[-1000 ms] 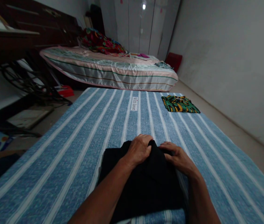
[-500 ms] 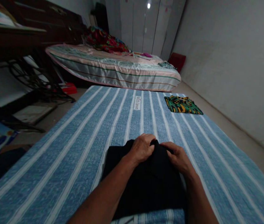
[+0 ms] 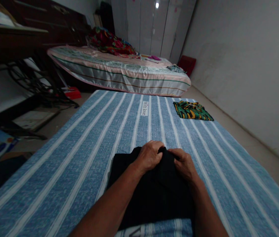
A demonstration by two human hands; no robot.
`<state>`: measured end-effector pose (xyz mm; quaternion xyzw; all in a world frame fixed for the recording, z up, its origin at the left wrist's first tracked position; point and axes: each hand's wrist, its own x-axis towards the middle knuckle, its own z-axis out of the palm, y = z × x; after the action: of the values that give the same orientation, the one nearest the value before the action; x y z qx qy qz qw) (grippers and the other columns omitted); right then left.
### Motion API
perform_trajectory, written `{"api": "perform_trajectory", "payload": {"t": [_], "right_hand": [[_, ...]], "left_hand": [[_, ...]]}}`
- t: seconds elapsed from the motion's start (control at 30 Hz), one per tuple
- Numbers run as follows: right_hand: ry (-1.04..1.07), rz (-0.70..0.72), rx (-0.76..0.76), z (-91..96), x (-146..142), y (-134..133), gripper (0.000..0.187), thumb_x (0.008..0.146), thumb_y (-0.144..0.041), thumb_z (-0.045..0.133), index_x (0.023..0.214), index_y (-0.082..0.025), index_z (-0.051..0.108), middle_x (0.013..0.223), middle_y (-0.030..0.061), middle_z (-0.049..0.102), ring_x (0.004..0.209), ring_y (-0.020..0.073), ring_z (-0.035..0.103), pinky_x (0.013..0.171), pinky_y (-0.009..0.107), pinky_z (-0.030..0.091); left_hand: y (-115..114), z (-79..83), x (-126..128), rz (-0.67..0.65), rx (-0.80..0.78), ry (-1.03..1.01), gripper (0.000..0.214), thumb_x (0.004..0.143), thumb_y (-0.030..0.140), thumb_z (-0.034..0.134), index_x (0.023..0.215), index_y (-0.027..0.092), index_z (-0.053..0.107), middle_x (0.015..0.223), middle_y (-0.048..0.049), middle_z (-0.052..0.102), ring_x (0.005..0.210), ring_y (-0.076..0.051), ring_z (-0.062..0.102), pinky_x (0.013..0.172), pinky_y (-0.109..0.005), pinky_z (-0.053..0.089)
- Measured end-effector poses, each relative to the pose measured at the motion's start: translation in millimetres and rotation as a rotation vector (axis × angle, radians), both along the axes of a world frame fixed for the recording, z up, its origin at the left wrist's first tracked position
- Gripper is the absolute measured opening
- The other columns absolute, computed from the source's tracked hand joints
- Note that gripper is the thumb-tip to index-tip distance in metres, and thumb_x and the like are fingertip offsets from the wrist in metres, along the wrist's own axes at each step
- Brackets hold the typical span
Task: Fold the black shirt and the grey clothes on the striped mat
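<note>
A black folded cloth garment (image 3: 159,197) lies near the front edge of a table covered with a blue, white-striped cloth (image 3: 75,158). Its exact kind does not show. My left hand (image 3: 151,154) is closed on the garment's far edge, thumb and fingers pinching a raised fold. Just to the right, my right hand (image 3: 184,162) grips the same far edge, its fingertips partly hidden by the black fabric. The two hands are a short way apart, with a bunched ridge of the cloth between them.
A folded green, yellow and black patterned cloth (image 3: 193,110) lies at the table's far right. Beyond the table stands a bed (image 3: 129,79) with a red floral blanket (image 3: 112,42). A sewing machine stand (image 3: 31,79) is at the left, a wall (image 3: 247,65) at the right.
My right hand has shifted slightly left, closer to my left hand, still on the black garment. My left hand keeps its hold almost unmoved.
</note>
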<state>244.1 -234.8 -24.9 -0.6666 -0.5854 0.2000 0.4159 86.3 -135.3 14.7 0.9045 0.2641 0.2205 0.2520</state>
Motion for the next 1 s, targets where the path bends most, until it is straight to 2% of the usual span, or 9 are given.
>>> {"api": "perform_trajectory", "payload": {"t": [0.37,0.7,1.0], "right_hand": [[0.042,0.014,0.026,2.0,-4.1,5.7,0.024,0.078,-0.027,0.056,0.096,-0.025,0.072,0.089,0.0043,0.067,0.086,0.0224,0.060,0.077,0.035,0.047],[0.197,0.011,0.011,-1.4,-4.3,4.0,0.024,0.080,-0.036,0.056,0.092,-0.023,0.072,0.090,0.0038,0.067,0.086,0.0207,0.061,0.078,0.033,0.048],[0.311,0.024,0.030,0.6,-7.4,5.6,0.022,0.075,-0.030,0.060,0.092,-0.023,0.072,0.089,0.0023,0.068,0.085,0.0203,0.062,0.080,0.033,0.048]], "left_hand": [[0.2,-1.7,0.9,-0.014,0.012,0.012,0.021,0.071,0.009,0.056,0.088,0.018,0.065,0.087,-0.0032,0.068,0.086,-0.019,0.060,0.081,-0.030,0.046],[-0.4,0.0,0.1,-0.001,-0.026,-0.016,0.020,0.071,0.009,0.056,0.087,0.019,0.064,0.085,-0.0021,0.068,0.085,-0.019,0.061,0.079,-0.029,0.046],[-2.1,-1.2,0.6,0.033,-0.051,-0.069,0.024,0.070,0.011,0.057,0.091,0.020,0.063,0.083,-0.0016,0.066,0.080,-0.018,0.060,0.078,-0.029,0.047]]}}
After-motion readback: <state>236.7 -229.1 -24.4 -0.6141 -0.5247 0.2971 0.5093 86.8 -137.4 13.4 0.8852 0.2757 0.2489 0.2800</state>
